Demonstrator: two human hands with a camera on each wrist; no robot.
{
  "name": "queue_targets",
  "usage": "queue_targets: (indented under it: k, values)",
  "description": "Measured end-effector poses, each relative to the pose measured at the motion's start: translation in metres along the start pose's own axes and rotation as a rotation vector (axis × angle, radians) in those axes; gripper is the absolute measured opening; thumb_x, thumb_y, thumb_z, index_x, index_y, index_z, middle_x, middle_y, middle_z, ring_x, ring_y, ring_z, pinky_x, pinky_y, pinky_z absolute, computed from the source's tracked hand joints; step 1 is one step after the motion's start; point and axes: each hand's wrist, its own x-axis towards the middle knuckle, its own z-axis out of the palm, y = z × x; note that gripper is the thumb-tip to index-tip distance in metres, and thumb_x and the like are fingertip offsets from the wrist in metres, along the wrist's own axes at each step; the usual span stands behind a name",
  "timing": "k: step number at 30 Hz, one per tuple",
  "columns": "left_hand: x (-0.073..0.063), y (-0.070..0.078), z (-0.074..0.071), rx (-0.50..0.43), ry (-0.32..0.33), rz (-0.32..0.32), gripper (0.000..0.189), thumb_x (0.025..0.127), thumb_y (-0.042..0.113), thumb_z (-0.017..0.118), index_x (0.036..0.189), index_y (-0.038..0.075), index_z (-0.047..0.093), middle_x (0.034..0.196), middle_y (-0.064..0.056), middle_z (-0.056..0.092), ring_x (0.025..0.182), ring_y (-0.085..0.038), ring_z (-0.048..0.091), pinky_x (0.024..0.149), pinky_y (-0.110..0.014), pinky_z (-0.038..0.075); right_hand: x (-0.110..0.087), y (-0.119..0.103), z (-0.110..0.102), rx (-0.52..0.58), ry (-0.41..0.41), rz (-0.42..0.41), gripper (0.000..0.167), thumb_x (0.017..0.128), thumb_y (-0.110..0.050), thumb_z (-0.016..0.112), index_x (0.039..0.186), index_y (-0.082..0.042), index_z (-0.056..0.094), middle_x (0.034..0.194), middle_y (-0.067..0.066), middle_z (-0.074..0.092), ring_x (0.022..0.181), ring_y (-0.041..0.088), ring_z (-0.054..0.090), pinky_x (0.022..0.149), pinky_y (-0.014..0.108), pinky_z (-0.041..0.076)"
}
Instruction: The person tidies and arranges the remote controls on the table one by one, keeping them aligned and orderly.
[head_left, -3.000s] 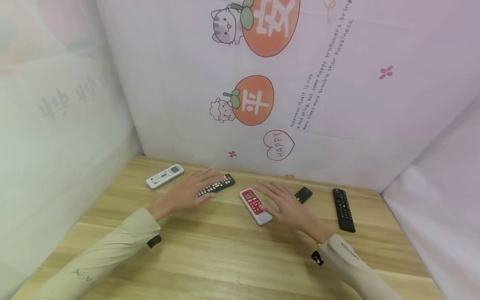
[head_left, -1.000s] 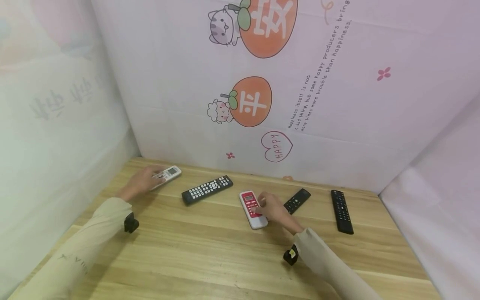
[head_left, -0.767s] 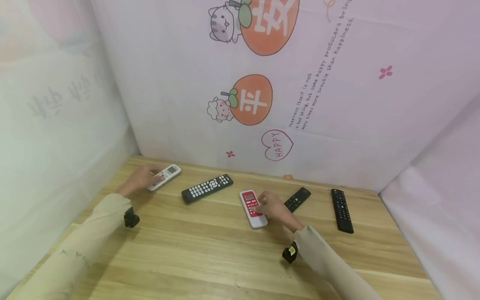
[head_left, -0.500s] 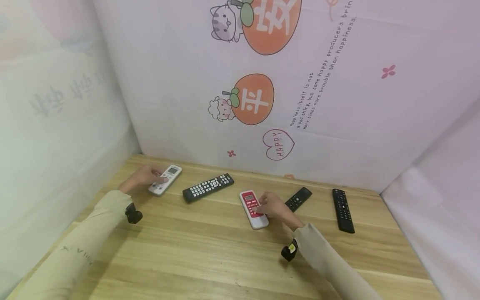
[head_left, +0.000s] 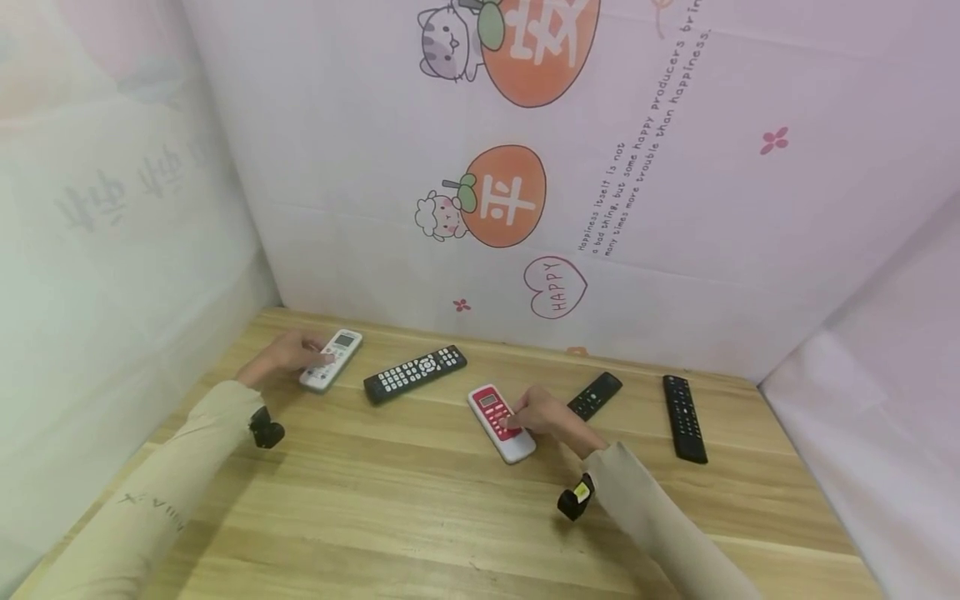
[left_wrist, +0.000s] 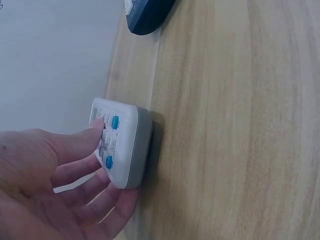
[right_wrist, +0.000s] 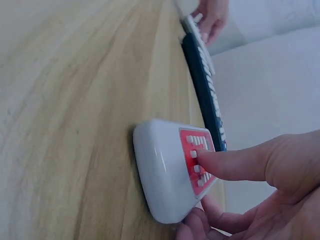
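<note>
On the counter (head_left: 420, 508), nearer me, my right hand (head_left: 546, 412) grips the red-and-white remote (head_left: 492, 412), thumb on its buttons, fingers at its right side. Farther off, left of the dark remote with white buttons (head_left: 415, 374), my left hand (head_left: 289, 353) grips the white remote (head_left: 340, 353), thumb on its face. I judge the step in hand is securing both; the next move calls for firm, steady fingers.

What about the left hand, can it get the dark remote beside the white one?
Probably yes: only a strip of table separates the dark remote from the white remote. But the left hand likely must loosen its grip on that first.
</note>
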Motion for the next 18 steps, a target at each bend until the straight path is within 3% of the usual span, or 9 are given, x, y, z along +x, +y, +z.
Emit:
queue_targets:
  k: [3,8,14,18]
  values:
    - [-0.001,0.000,0.000,0.036,0.016,0.010,0.048,0.101,0.020,0.069,0.131,-0.016,0.057,0.112,-0.028,0.067,0.086,-0.019,0.065,0.074,-0.027,0.057,-0.004,-0.004,0.002,0.006,-0.010,-0.014,0.017,0.092,-0.011,0.077,0.098,0.003,0.069,0.092,0.010,0.067,0.078,0.017,0.059,0.065,0.023,0.051]
    - [-0.001,-0.001,0.001,0.024,0.002,0.000,0.051,0.101,0.021,0.069,0.134,-0.015,0.056,0.117,-0.028,0.066,0.088,-0.019,0.065,0.075,-0.027,0.057,-0.008,-0.008,0.006,0.018,0.005,-0.019,0.044,0.092,-0.016,0.079,0.124,0.006,0.059,0.110,0.016,0.064,0.091,0.024,0.064,0.073,0.033,0.058]
    - [-0.001,-0.002,0.004,-0.005,0.007,0.020,0.049,0.102,0.018,0.067,0.133,-0.016,0.056,0.113,-0.028,0.068,0.086,-0.019,0.066,0.075,-0.028,0.058,-0.007,-0.009,0.014,-0.010,0.029,-0.083,0.045,0.084,-0.021,0.088,0.108,0.004,0.058,0.095,0.014,0.064,0.081,0.024,0.064,0.066,0.032,0.059]
    - [-0.001,-0.002,0.002,0.035,0.009,0.030,0.050,0.102,0.022,0.068,0.135,-0.015,0.056,0.116,-0.028,0.067,0.090,-0.021,0.065,0.077,-0.027,0.055,-0.005,-0.009,0.016,-0.013,0.039,-0.117,0.041,0.084,-0.014,0.086,0.111,0.005,0.061,0.091,0.012,0.066,0.079,0.023,0.066,0.066,0.033,0.060]
